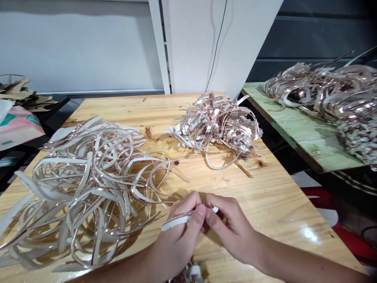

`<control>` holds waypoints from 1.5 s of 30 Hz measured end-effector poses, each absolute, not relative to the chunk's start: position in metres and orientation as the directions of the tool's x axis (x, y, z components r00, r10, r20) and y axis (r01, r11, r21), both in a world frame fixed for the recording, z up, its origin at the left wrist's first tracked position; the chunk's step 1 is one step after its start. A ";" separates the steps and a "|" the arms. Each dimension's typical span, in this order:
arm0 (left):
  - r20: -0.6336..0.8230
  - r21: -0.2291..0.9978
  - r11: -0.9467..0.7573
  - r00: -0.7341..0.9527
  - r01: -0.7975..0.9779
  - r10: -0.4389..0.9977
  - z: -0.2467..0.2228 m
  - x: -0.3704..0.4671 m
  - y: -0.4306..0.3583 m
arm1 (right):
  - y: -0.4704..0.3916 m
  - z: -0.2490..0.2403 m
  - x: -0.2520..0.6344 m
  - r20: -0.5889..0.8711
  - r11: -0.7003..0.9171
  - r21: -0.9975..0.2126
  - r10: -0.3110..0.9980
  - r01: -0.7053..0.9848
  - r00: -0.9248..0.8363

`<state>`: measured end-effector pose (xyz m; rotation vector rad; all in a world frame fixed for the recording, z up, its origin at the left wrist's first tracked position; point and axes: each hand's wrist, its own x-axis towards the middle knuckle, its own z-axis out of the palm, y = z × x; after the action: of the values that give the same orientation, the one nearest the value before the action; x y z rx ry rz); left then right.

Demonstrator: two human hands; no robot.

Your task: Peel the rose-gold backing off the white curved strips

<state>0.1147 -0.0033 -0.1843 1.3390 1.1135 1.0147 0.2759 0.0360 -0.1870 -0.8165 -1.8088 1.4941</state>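
Observation:
My left hand (184, 232) pinches a narrow white strip (176, 222) with a rose-gold metallic edge, its loose end sticking out to the left. Thumb to thumb with it, my right hand (229, 226) is closed on the other end of the strip, and a short white tip shows by its forefinger. Both hands are just above the wooden table (265, 208), and the fingers hide the middle of the strip. To their left lies a large tangle of curled white and rose-gold strips (100, 188). Below my wrists, a few shiny scraps (193, 273) show at the bottom edge.
A heap of shiny rose-gold strips (218, 125) lies at the table's far side. On the right, a greenish board (315, 133) bears more bundled strips (347, 98). Brown scraps (25, 94) and a pink-and-white pack (20, 125) are at the left. A cable (216, 47) hangs behind.

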 end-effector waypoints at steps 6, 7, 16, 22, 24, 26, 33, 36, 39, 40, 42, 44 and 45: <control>-0.037 0.997 0.023 0.201 0.070 0.979 -0.187 0.114 -0.004 | 0.037 -0.187 0.276 0.102 0.167 -0.984 0.798 0.055 -0.594; -0.038 0.997 0.024 0.201 0.070 0.979 -0.188 0.114 -0.004 | 0.037 -0.187 0.276 0.108 0.171 -0.984 0.798 0.052 -0.593; -0.029 0.997 0.014 0.206 0.071 0.978 -0.186 0.114 -0.005 | 0.036 -0.188 0.277 0.101 0.155 -0.987 0.795 0.040 -0.599; -0.026 0.997 0.011 0.204 0.072 0.979 -0.187 0.115 -0.004 | 0.037 -0.188 0.276 0.090 0.153 -0.987 0.793 0.053 -0.602; -0.027 0.997 0.013 0.204 0.073 0.979 -0.187 0.114 -0.004 | 0.037 -0.187 0.276 0.090 0.151 -0.987 0.792 0.052 -0.603; -0.027 0.997 0.011 0.204 0.080 0.979 -0.188 0.114 -0.004 | 0.037 -0.188 0.276 0.096 0.156 -0.987 0.791 0.047 -0.604; -0.035 0.996 0.019 0.200 0.082 0.979 -0.188 0.114 -0.005 | 0.036 -0.190 0.277 0.108 0.165 -0.986 0.794 0.040 -0.599; -0.030 0.996 0.013 0.198 0.089 0.980 -0.187 0.114 -0.004 | 0.036 -0.189 0.276 0.114 0.165 -0.986 0.792 0.031 -0.600; -0.027 0.996 0.010 0.200 0.084 0.979 -0.186 0.114 -0.004 | 0.036 -0.188 0.276 0.116 0.164 -0.986 0.793 0.026 -0.598; -0.028 0.996 0.011 0.201 0.083 0.979 -0.186 0.114 -0.004 | 0.037 -0.188 0.276 0.118 0.165 -0.986 0.793 0.024 -0.598; -0.028 0.996 0.012 0.201 0.083 0.979 -0.186 0.114 -0.004 | 0.037 -0.188 0.276 0.121 0.168 -0.985 0.791 0.023 -0.599; -0.029 0.997 0.012 0.199 0.083 0.980 -0.187 0.114 -0.004 | 0.037 -0.188 0.276 0.122 0.170 -0.985 0.793 0.025 -0.597; -0.029 0.997 0.013 0.199 0.081 0.979 -0.187 0.114 -0.004 | 0.037 -0.188 0.276 0.121 0.171 -0.985 0.794 0.027 -0.596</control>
<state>0.1136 -0.0042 -0.1869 1.3403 1.1252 1.0050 0.2758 0.0366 -0.1883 -0.7779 -1.7926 1.4884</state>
